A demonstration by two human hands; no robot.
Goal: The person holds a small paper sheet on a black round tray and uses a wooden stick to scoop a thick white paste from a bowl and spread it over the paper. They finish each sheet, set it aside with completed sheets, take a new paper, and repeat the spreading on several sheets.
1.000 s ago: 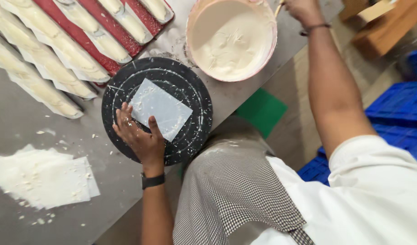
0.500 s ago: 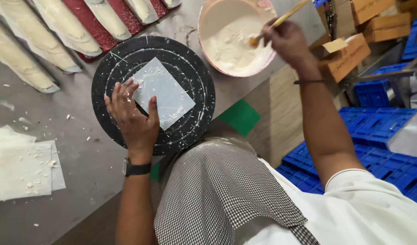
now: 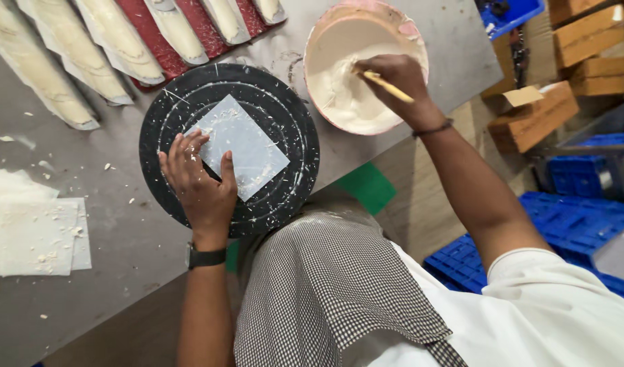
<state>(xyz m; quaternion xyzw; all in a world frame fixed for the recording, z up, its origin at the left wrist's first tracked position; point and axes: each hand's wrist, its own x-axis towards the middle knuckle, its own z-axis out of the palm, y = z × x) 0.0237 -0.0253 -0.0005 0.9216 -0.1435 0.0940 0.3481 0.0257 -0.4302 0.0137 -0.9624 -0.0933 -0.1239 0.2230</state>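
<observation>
At the left edge of the frame a small stack of white sheets (image 3: 33,234) lies on the grey surface (image 3: 108,292); along the top left about eight long filled pastry pieces (image 3: 94,51) lie side by side, several on one red tray (image 3: 139,24); one round black board (image 3: 229,149) carries one square sheet (image 3: 246,146); the left hand (image 3: 198,182) rests flat on its lower-left corner, fingers spread; upper centre, one pink bowl (image 3: 400,20) holds pale paste; the right hand (image 3: 397,78) is over it, fingers closed around one thin wooden stick (image 3: 387,86).
</observation>
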